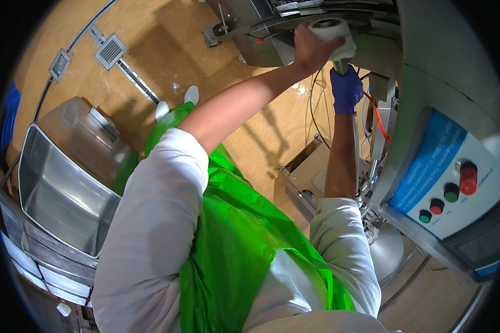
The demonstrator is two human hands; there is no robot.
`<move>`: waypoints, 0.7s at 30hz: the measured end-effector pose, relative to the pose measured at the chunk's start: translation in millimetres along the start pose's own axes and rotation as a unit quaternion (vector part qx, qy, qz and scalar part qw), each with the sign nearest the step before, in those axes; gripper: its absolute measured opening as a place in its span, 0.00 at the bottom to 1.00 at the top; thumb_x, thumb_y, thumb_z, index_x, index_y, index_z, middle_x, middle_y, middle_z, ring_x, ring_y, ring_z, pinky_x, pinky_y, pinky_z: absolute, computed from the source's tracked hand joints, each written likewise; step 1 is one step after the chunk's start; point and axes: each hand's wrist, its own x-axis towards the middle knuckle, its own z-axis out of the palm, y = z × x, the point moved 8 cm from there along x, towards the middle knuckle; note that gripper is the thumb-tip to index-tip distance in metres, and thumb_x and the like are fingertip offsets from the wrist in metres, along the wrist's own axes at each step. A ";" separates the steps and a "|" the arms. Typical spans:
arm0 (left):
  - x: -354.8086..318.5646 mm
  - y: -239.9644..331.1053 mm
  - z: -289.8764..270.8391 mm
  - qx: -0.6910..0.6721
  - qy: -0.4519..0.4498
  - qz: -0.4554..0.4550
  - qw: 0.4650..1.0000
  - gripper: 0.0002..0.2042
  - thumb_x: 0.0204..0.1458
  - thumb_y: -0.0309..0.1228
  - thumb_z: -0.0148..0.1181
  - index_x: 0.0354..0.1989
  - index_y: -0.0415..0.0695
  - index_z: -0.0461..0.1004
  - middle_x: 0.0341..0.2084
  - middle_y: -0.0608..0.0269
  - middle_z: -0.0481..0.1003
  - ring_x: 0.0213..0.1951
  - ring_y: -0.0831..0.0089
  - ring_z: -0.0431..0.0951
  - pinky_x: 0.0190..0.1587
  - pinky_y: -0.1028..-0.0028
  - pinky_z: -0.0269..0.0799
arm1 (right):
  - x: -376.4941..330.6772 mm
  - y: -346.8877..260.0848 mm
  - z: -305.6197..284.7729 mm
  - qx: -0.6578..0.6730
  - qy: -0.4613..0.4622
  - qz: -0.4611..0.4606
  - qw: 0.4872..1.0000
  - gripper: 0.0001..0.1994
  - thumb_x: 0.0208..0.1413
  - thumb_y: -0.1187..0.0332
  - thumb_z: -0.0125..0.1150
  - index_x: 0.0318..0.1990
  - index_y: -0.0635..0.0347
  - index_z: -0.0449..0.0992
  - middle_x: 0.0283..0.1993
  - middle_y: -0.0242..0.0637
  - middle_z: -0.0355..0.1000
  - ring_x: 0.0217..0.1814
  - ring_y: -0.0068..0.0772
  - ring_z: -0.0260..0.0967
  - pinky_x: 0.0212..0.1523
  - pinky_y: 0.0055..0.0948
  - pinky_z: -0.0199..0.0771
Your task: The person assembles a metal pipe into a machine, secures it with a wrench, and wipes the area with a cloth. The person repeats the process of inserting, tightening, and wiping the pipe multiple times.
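At the top right, by the edge of the machine, I hold a white, rounded, hollow piece (344, 49) with a dark opening at its top. The fingers of my bare left hand (312, 49) wrap round its left side. Just below it, my right hand (347, 91), in a blue glove, is closed on a short greenish handle-like part (340, 67). That part runs up to the underside of the white piece; whether the two are joined, I cannot tell. My right palm and part of the grip are hidden.
A machine panel (444, 183) with red, green and black buttons stands at the right. Orange and blue hoses (379, 114) hang beside my right forearm. At the left are a deep metal tub (66, 194) and floor drains (111, 51). A metal cone (386, 252) lies below right.
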 end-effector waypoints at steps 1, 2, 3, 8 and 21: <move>-5.3 -2.1 5.0 -0.052 -0.055 -0.029 0.997 0.45 0.38 0.44 0.76 0.56 0.24 0.58 0.50 0.38 0.64 0.56 0.49 0.64 0.61 0.58 0.62 | -0.4 -0.7 -0.9 -0.021 0.002 0.000 1.000 0.24 0.46 0.48 0.65 0.50 0.44 0.79 0.43 0.43 0.80 0.45 0.53 0.78 0.44 0.46 0.77; -11.7 -4.6 11.2 -0.104 -0.112 -0.061 0.986 0.45 0.38 0.44 0.76 0.56 0.23 0.58 0.50 0.38 0.64 0.56 0.50 0.64 0.61 0.59 0.62 | -0.5 1.8 1.3 -0.018 -0.013 0.017 1.000 0.24 0.46 0.47 0.65 0.50 0.44 0.79 0.43 0.43 0.80 0.45 0.53 0.78 0.44 0.46 0.78; -18.5 -5.7 21.5 -0.158 -0.169 -0.093 0.969 0.45 0.38 0.43 0.76 0.56 0.23 0.58 0.51 0.37 0.64 0.56 0.51 0.65 0.61 0.60 0.63 | -0.1 2.2 1.5 -0.011 -0.013 0.020 1.000 0.24 0.46 0.46 0.65 0.50 0.43 0.79 0.43 0.43 0.80 0.45 0.52 0.78 0.44 0.46 0.78; -11.9 1.9 3.8 -0.063 -0.011 0.004 0.998 0.46 0.38 0.44 0.76 0.57 0.22 0.57 0.51 0.37 0.63 0.56 0.51 0.64 0.59 0.60 0.63 | -0.4 -1.6 -3.6 -0.003 0.038 -0.017 0.999 0.23 0.46 0.44 0.65 0.46 0.44 0.80 0.41 0.43 0.80 0.44 0.51 0.78 0.43 0.46 0.78; 13.0 -18.7 37.5 0.114 -0.032 -0.050 0.992 0.49 0.47 0.53 0.67 0.61 0.22 0.51 0.51 0.34 0.60 0.59 0.45 0.59 0.62 0.55 0.59 | 21.2 9.0 1.8 -0.040 0.006 0.016 0.999 0.25 0.46 0.46 0.63 0.52 0.43 0.77 0.42 0.46 0.80 0.46 0.55 0.77 0.46 0.48 0.76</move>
